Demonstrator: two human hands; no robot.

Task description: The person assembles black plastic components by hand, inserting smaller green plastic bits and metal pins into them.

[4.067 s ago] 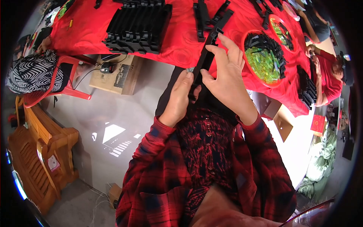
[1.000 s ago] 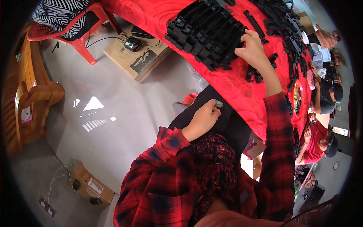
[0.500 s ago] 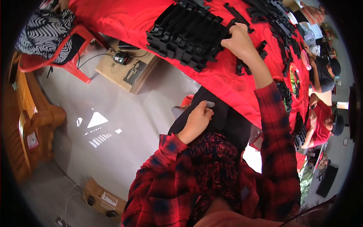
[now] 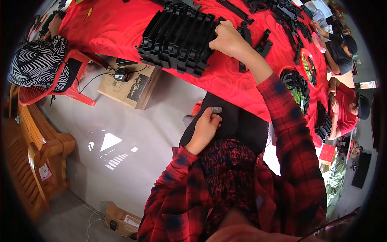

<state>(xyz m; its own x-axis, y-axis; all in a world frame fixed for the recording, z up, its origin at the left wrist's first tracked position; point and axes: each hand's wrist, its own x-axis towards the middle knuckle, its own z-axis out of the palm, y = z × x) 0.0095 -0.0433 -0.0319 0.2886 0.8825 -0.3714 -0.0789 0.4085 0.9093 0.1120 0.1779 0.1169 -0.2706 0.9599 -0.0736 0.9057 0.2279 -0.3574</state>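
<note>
My right hand [image 4: 228, 39] reaches over the red-covered table [image 4: 225, 82], its fingers pinched on a black plastic strip [image 4: 219, 20] that is mostly hidden by the hand. That strip is at the right end of a block of similar black plastic strips [image 4: 177, 38], lined up side by side near the table edge. Low over my dark trousers, my left hand [image 4: 203, 131] is curled closed. A small grey thing [image 4: 216, 109] shows at its fingertips; whether it is held or wrapped on a finger I cannot make out.
Loose black strips [image 4: 264, 44] lie right of the block, with a larger heap [image 4: 282, 10] beyond. A person in a patterned top sits on a red chair [image 4: 76, 86] at left, near a cardboard box [image 4: 129, 86]. Other people work along the right side. A wooden bench [image 4: 36, 157] stands far left.
My right hand has moved left, closer to the right end of the block of strips. The left hand stays over my lap. The whole view has shifted slightly.
</note>
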